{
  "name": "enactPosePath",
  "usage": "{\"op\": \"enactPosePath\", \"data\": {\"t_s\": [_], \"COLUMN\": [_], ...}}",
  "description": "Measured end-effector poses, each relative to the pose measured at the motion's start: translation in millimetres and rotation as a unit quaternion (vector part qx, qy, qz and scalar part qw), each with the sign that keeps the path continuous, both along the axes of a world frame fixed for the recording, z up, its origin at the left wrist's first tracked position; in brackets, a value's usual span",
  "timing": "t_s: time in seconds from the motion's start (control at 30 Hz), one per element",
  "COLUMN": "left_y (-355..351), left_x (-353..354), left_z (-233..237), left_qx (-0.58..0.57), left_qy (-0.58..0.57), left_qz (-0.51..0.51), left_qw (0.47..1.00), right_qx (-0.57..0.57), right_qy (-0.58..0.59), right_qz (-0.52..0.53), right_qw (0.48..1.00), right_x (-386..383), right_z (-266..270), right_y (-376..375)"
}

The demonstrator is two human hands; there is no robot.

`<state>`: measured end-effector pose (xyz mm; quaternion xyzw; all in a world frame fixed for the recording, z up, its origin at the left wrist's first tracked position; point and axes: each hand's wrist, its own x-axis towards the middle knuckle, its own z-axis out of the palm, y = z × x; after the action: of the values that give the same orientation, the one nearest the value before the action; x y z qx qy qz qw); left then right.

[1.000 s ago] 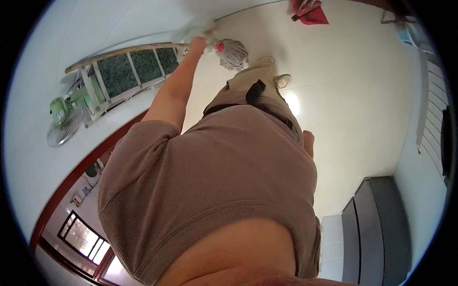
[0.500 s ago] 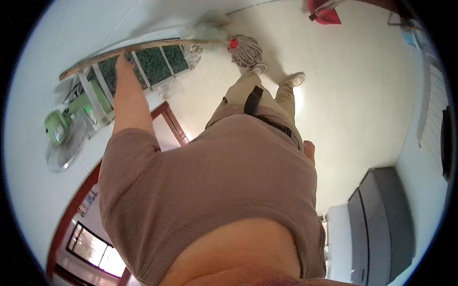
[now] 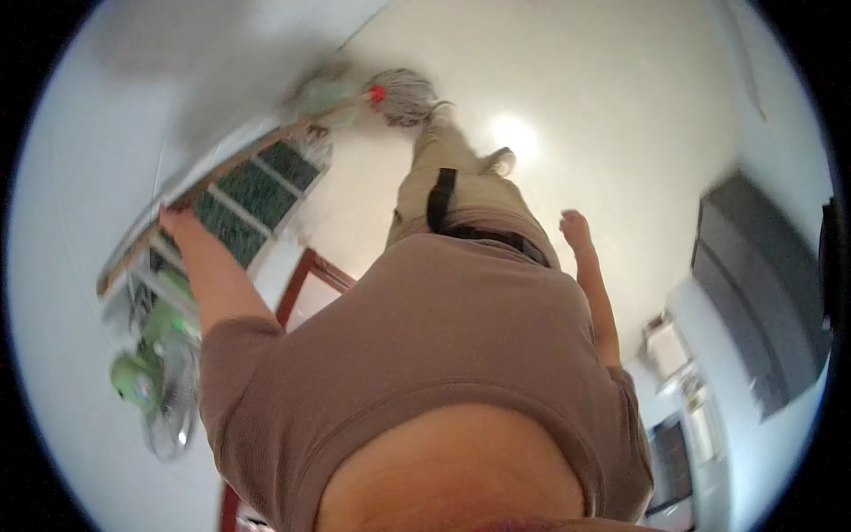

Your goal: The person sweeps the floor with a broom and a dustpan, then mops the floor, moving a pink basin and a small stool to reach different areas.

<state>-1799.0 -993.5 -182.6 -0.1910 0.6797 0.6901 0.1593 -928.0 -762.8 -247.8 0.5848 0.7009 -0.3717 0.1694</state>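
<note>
A string mop (image 3: pixel 401 99) with a red collar rests its grey strands on the floor near my shoes. From there its long wooden handle (image 3: pixel 239 160) slants to the left. My left hand (image 3: pixel 175 217) is closed around this handle, toward its upper end. Out to the other side of my body, my right hand (image 3: pixel 574 228) hangs with its fingers curled in and nothing visible in them. It is somewhat blurred and touches nothing.
Behind the mop handle stands a rack with dark green panels (image 3: pixel 244 199) and pale bars. A green fan (image 3: pixel 137 381) is at the lower left, and a red-brown door frame (image 3: pixel 297 284) beside my left arm. A dark grey cabinet (image 3: pixel 753 284) stands at right.
My left hand and the mop handle have swung down in the view. My right hand has come out from beside my hip. The whole view has turned, and the red dustpan has left it.
</note>
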Motion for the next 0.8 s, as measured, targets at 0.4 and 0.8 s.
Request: {"op": "enactPosePath", "data": {"t_s": [0.4,0.8], "left_y": [287.5,409.1], "left_x": [288.8,704.2], "left_z": [56.7,195.1], "left_qx": [0.016,0.133], "left_qy": [0.239,0.367], "left_qz": [-0.076,-0.608], "left_qw": [0.968,0.692], "right_qx": [-0.047,-0.132], "right_qy": [-0.049,0.099], "right_qz": [-0.326,-0.690], "right_qw": [0.943,0.705], "right_x": [-1.2,134.7], "right_z": [-34.5,-56.6], "right_y": [-91.2,-274.4]}}
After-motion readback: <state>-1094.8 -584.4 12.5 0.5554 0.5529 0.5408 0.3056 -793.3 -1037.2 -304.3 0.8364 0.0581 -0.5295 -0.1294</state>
